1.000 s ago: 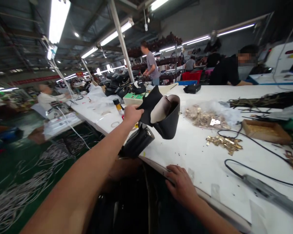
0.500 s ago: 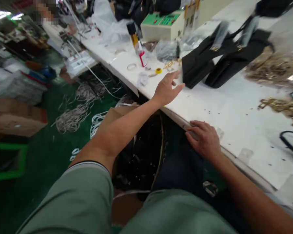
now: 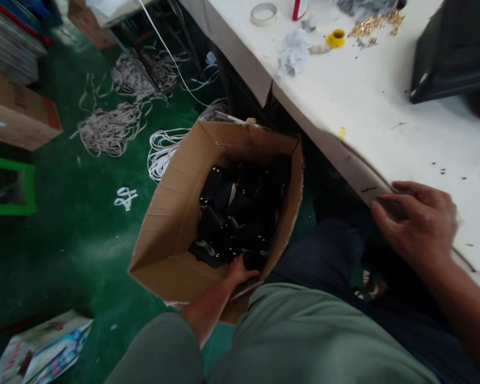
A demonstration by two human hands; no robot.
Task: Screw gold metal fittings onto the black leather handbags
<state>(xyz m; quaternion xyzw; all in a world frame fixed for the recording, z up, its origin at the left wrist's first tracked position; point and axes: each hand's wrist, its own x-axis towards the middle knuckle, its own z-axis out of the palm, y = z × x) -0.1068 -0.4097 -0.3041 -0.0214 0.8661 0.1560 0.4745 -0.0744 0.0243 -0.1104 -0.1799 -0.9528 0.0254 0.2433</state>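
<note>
My left hand is down inside a cardboard box, at its near side. It touches one of the black bags piled there; these look like small bags with shiny metal fittings. The thumb points right, apart from the fingers, whose tips are hidden among the bags, so whether they grip is unclear. My right hand rests on the edge of the white table, open and holding nothing, its fingers loosely bent and the thumb apart.
On the table are a black bag, gold fittings, a yellow roll, a tape ring and crumpled plastic. Bundles of cord, another carton and a green frame are on the floor.
My left hand has moved from above the table, near the black bags, down into the box. The view has tipped down and left. My right hand stays at the table edge.
</note>
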